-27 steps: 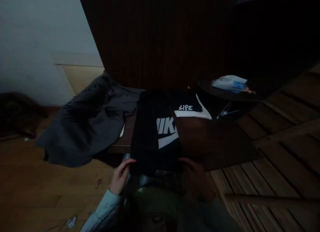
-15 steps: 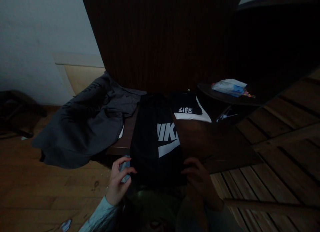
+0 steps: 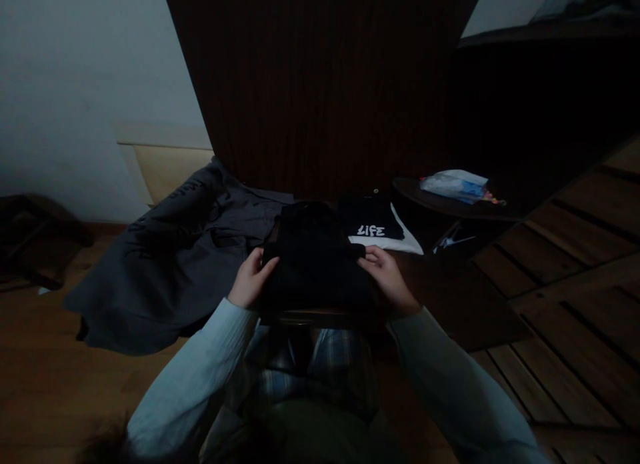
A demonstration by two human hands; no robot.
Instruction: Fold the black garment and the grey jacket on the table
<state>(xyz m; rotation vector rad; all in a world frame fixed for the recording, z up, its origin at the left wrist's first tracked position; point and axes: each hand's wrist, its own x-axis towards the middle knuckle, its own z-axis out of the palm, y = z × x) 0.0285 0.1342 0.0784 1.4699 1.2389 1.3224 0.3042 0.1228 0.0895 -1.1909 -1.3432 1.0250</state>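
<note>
Held garment (image 3: pixel 315 274); white lettering (image 3: pixel 371 231) nearby

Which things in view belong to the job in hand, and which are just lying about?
Job in hand:
- black garment, gripped by left hand and right hand
- bench
- perhaps grey garment, lettered garment and white cloth, all untouched

Seemingly lying about:
- bag on shelf
- stool

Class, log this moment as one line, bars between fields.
left hand: holds black garment by left edge | right hand: holds its right edge | at left: gray garment | at right: lettered black cloth on white cloth
</note>
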